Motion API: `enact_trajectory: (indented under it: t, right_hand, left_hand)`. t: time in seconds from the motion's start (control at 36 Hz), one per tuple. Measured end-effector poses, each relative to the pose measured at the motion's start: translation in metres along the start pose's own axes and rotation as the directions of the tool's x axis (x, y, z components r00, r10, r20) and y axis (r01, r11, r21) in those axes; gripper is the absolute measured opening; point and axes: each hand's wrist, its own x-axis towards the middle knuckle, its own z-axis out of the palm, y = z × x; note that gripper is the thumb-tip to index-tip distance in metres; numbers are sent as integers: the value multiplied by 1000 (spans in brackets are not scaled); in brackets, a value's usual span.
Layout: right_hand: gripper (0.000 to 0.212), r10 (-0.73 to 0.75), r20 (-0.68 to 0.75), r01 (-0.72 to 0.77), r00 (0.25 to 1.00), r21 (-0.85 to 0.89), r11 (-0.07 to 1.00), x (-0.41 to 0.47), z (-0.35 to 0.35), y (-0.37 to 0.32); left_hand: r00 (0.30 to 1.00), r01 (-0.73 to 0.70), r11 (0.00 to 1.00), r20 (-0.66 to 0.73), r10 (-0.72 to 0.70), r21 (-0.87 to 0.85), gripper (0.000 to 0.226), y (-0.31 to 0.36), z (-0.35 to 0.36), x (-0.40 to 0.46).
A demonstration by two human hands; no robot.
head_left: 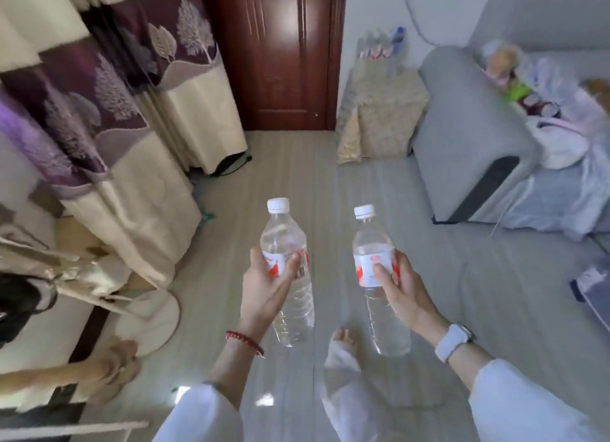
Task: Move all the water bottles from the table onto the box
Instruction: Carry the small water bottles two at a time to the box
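Each hand wraps a water bottle at its label: left hand grips the left bottle, right hand the right bottle. Caps stay above each grip, likely so both can be set down upright on the cloth-covered box ahead.

Clear, glossy plastic bottles, one gripped in the left hand (left bottle) and one in the right hand (right bottle); each has a matt white plastic cap and a smooth white-and-red label. Floor: pale planks, low sheen. Door: dark red-brown wood, glossy varnish catching light. Curtains: woven cloth, cream and purple, leaf pattern slightly lustrous. Sofa: grey matt fabric. Covered box: patterned beige cloth drape. Wrist strap: smooth white, rubber-like. Sleeves: white matt cloth.
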Motion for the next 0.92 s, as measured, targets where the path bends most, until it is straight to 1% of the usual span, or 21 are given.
enact_trajectory:
  t: [0.06, 0.11, 0.19, 0.31, 0.42, 0.61, 0.67, 0.78, 0.81, 0.83, 0.92]
  right_hand:
    - [51, 13, -3, -13, 1000, 6, 1000, 46, -11, 1]
    - [47, 22, -13, -22, 1000, 20, 1000, 95, -24, 1]
    - [56, 43, -42, -42, 998, 23, 999, 170, -49, -5]
    - [40, 58, -69, -56, 996, 27, 998, 263, -85, -19]
    - [44, 63, -92, -62, 994, 13, 998, 347, -121, -33]
    - [34, 78, -140, -73, 987, 43, 996, 495, -169, -46]
    - [37, 91, -155, -83, 984, 60, 995, 542, -180, -49]
    - [65, 118, -178, -110, 977, 55, 992, 644, -204, -57]
    - [69, 126, -174, -117, 977, 56, 991, 670, -210, -61]
    - [69, 136, -169, -128, 976, 58, 990, 695, -216, -65]
    - [57, 135, -160, -128, 978, 56, 990, 765, -238, -75]
  left_hand:
    - [1000, -11, 1000, 26, 11, 6, 36, 14, 25, 45]
    - [999, -26, 1000, 37, 25, 13, 38, 29, 51, 93]
    - [999, -30, 999, 45, 29, 19, 42, 59, 89, 163]
    - [997, -49, 999, 67, 48, 8, 41, 103, 136, 248]
    - [997, -38, 999, 73, 39, -12, 42, 136, 176, 326]
    - [995, -61, 998, 80, 61, -5, 40, 179, 251, 466]
    - [994, -60, 998, 88, 61, -11, 41, 188, 274, 511]
    - [993, -54, 998, 104, 56, -20, 43, 210, 322, 606]
    - [993, -53, 998, 108, 54, -17, 42, 217, 334, 630]
    - [992, -55, 998, 111, 56, -12, 42, 224, 345, 652]
    - [991, -61, 998, 119, 59, 11, 41, 248, 378, 715]
